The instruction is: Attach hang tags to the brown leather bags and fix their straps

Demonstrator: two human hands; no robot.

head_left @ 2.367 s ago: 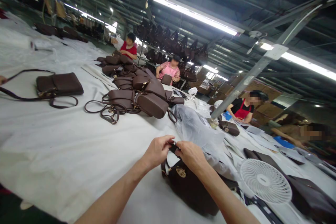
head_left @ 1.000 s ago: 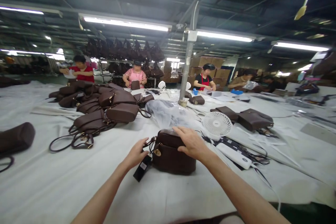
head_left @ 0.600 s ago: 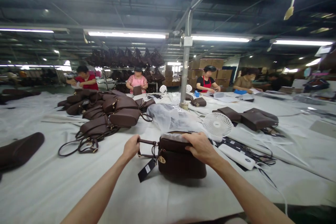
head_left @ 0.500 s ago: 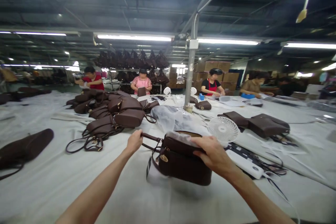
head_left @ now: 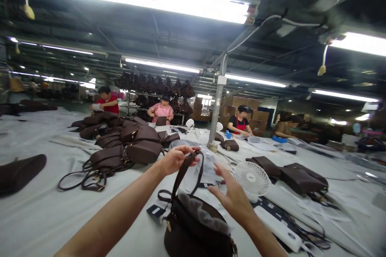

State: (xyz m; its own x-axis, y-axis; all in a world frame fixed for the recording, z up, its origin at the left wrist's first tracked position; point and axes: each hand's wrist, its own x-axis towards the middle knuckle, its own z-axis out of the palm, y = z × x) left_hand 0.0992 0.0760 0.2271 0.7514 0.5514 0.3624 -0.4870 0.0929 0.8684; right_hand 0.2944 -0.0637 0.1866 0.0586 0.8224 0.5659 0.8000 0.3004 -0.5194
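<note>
A dark brown handbag [head_left: 193, 229] stands close in front of me, its top open and clear crinkled plastic [head_left: 202, 215] showing inside. My left hand [head_left: 177, 161] grips the bag's strap [head_left: 181, 174] and holds it raised above the opening. To the right of the strap, my right hand [head_left: 230, 192] is open, thumb and fingers apart, touching nothing that I can see. A dark hang tag [head_left: 156, 211] with a white label dangles at the bag's left side.
A heap of brown bags [head_left: 141, 150] lies to the left. At right are a white fan [head_left: 252, 178], a white power bank-like device [head_left: 279, 225] with cables, and more bags [head_left: 303, 178]. A metal post [head_left: 216, 112] rises mid-table. Several people work across the table.
The bag has turned and come nearer to me. My left hand has lifted the strap upward and to the right. My right hand has let go of the bag's rim.
</note>
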